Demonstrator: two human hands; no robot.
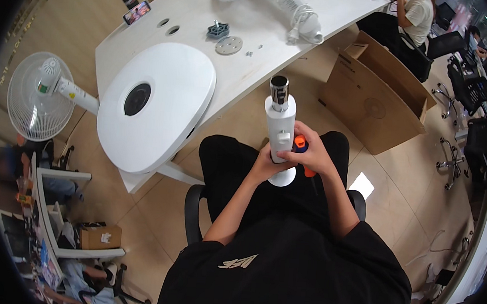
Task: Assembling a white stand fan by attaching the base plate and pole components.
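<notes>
A white fan-stand pole section point(280, 126) with a chrome tube at its top stands roughly upright over my lap. My left hand point(267, 164) is wrapped round its lower part. My right hand point(314, 153) steadies the same section from the right, its fingers closed against it. An orange and dark blue tool handle point(300, 144), which looks like a screwdriver's, is also held in that right hand. Below the hands a round white end point(282, 178) shows. How the fingers meet behind the pole is hidden.
On the white table point(249, 75) lie a round white fan base point(173, 98), a dark star knob point(217, 31), a perforated metal disc point(229, 45), small screws and a corded white fan part point(299, 19). An open cardboard box point(368, 96) stands right; a white fan point(42, 96) stands left.
</notes>
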